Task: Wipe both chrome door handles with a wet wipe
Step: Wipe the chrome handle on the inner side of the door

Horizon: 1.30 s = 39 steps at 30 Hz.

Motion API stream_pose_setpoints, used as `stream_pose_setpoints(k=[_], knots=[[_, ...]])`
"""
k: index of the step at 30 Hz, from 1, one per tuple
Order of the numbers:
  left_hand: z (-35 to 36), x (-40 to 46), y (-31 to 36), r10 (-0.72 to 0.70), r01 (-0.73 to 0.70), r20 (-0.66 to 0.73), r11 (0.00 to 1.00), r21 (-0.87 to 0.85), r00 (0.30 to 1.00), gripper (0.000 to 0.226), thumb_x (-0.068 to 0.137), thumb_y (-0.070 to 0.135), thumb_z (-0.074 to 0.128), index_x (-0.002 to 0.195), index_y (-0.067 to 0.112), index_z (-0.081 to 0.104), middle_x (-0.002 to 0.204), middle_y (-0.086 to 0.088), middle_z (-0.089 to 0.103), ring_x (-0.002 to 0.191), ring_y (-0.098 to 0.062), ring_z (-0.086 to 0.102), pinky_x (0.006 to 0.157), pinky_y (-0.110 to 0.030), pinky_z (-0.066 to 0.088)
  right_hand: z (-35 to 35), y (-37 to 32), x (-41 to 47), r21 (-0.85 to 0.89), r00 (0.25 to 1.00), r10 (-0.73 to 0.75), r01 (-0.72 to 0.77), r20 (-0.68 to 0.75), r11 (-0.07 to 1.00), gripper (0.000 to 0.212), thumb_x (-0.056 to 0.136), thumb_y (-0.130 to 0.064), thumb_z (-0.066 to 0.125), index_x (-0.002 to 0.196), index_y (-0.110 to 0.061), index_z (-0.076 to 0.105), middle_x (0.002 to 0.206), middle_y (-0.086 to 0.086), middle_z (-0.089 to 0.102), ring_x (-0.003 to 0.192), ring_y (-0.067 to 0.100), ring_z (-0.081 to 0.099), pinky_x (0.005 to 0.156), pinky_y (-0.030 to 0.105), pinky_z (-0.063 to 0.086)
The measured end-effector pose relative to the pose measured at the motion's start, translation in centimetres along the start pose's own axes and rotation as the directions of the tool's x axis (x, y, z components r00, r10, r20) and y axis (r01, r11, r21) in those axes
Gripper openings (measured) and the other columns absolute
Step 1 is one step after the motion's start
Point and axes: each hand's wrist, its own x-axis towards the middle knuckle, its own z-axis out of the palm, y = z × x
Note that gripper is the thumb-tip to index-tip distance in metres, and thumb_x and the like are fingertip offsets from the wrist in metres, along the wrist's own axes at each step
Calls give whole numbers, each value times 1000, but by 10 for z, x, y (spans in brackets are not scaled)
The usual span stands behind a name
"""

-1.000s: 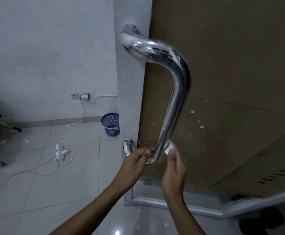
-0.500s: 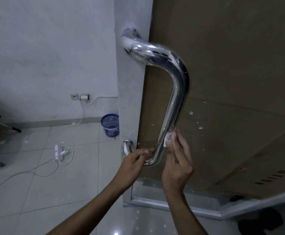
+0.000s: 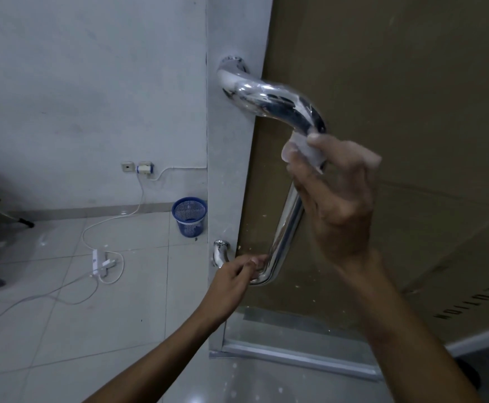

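Observation:
A chrome door handle (image 3: 284,228) runs down the edge of a glass door as a long bent bar. My right hand (image 3: 336,196) holds a white wet wipe (image 3: 305,152) wrapped against the bar just under its upper bend; the hand is blurred by motion. My left hand (image 3: 234,274) grips the bar's lower bend beside its bottom mount (image 3: 220,251). Only this one handle is in view.
The glass door (image 3: 411,141) is backed with brown cardboard and set in a grey frame (image 3: 231,170). A blue mesh bin (image 3: 190,216) stands by the wall. A white cable and power strip (image 3: 99,261) lie on the tiled floor; a tripod leg (image 3: 5,216) is at far left.
My right hand has slid the wipe up the bar from near the lower bend to just below the upper bend. My left hand has stayed on the lower bend.

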Motion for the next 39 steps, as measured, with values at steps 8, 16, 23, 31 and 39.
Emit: stream_pose_setpoints(k=[8, 16, 23, 31, 39], knots=[[0, 2, -1, 14, -15, -12, 999, -32, 1000, 30, 104, 25, 38, 111, 37, 64, 102, 23, 66, 95, 14, 61, 75, -2, 45, 3, -18, -81, -10, 986, 65, -64, 152, 998, 24, 94, -19, 68, 117, -14, 71, 108, 1, 46, 98, 24, 40, 74, 35, 43], [-1, 6, -13, 49, -49, 16, 999, 1, 999, 38, 100, 0, 38, 119, 22, 63, 104, 22, 64, 95, 17, 60, 76, -2, 45, 7, -54, -185, -74, 904, 189, -173, 384, 982, 38, 85, -9, 70, 122, -21, 68, 91, 1, 40, 80, 23, 41, 66, 34, 34], [-1, 8, -29, 59, -58, -2, 990, 130, 998, 34, 101, 8, 43, 124, 27, 60, 112, 17, 62, 93, 19, 57, 79, 2, 41, 1, -67, -212, -76, 798, 243, -242, 551, 967, 44, 85, -4, 67, 124, -25, 67, 64, 2, 41, 65, 19, 32, 57, 32, 26], [-4, 6, -34, 160, -154, -19, 973, 173, 987, 47, 97, -3, 43, 109, 41, 57, 104, 39, 56, 99, 27, 51, 80, 5, 36, -5, -45, -177, -68, 863, 220, -212, 455, 975, 38, 85, -7, 72, 119, -23, 71, 63, 1, 37, 63, 19, 31, 57, 33, 22], [-4, 5, -35, 133, -123, -85, 986, 114, 987, 50, 98, -2, 43, 104, 46, 57, 99, 42, 57, 98, 25, 53, 77, 4, 39, 1, -64, -184, -71, 808, 272, -277, 522, 958, 32, 88, -10, 67, 119, -17, 71, 64, 1, 48, 61, 20, 42, 60, 31, 24]])
